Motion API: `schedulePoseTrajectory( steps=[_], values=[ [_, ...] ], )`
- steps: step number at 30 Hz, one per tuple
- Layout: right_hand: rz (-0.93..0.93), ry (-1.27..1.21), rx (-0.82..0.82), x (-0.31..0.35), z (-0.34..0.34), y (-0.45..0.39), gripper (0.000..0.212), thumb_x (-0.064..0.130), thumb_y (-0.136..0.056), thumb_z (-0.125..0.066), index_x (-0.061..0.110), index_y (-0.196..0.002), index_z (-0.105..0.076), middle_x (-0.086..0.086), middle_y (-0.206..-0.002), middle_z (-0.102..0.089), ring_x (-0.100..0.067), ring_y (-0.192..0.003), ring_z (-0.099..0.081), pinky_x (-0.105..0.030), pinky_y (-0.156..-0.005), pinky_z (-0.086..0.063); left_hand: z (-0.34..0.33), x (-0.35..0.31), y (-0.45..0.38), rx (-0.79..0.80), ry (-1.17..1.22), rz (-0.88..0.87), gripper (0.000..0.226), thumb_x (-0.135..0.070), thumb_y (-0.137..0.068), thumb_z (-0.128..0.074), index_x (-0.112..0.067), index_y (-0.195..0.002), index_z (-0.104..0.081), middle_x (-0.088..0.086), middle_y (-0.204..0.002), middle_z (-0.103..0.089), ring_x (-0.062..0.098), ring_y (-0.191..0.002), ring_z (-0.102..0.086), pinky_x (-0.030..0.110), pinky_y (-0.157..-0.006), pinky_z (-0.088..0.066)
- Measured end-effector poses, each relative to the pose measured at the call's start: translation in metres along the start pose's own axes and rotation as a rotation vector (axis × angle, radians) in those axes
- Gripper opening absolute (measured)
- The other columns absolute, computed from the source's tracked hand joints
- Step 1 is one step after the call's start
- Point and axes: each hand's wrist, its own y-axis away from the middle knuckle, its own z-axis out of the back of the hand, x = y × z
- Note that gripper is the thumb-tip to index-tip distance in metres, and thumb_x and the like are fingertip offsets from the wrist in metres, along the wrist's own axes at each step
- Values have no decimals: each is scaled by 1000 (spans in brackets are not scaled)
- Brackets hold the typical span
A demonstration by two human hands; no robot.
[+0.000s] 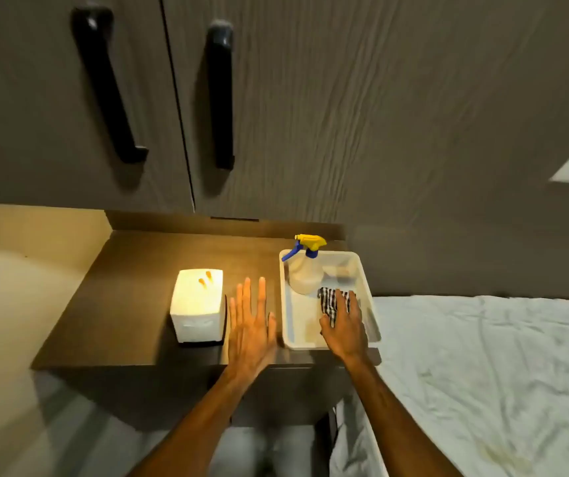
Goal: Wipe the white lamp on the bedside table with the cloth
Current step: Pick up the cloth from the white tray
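The white box-shaped lamp (197, 306) glows warm yellow on the left part of the dark wooden bedside table (131, 270). My left hand (250, 330) hovers flat just right of the lamp, fingers spread, holding nothing. A black-and-white checked cloth (330, 301) lies in the white tray (288, 325) on the table's right side. My right hand (343, 323) rests on the cloth inside the tray, fingers curling over it; part of the cloth is hidden under the hand.
A spray bottle (305, 270) with a yellow and blue trigger stands at the back of the tray. Dark cabinet doors with black handles (221, 94) rise behind the table. A bed with a white sheet (482, 373) lies to the right.
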Motion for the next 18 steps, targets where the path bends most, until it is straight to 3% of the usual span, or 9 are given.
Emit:
schedulePoseTrajectory(
  steps=[6, 10, 14, 18],
  values=[
    [-59, 223, 223, -13, -23, -42, 76, 45, -104, -50, 23, -165, -11, -8, -175, -5, -35, -162, -7, -52, -126, -27, -51, 24, -21, 286, -115, 119, 70, -46, -109, -24, -22, -165, 9, 13, -176, 7, 34, -164, 5, 51, -135, -5],
    [-72, 271, 213, -20, -31, -53, 75, 47, -100, -57, 24, -162, -22, -9, -171, -18, -36, -159, -22, -54, -120, -37, -71, 32, -25, 415, -190, 127, 70, -53, -108, -16, -24, -164, 13, 11, -175, 15, 33, -163, 13, 54, -134, 1],
    [-94, 311, 198, -21, -33, -58, 77, 45, -95, -66, 27, -159, -28, -8, -168, -28, -36, -154, -34, -57, -116, -42, -80, 35, -18, 369, -192, 126, 72, -57, -106, -13, -24, -164, 14, 10, -175, 17, 32, -163, 14, 54, -133, 1],
    [-82, 343, 122, -23, -33, -60, 60, 29, -100, -63, 26, -156, -40, -8, -159, -47, -35, -143, -52, -53, -114, -46, -85, 38, -16, 354, -200, 126, 71, -56, -106, -11, -23, -164, 15, 10, -174, 19, 32, -162, 15, 55, -133, -1]
  ],
)
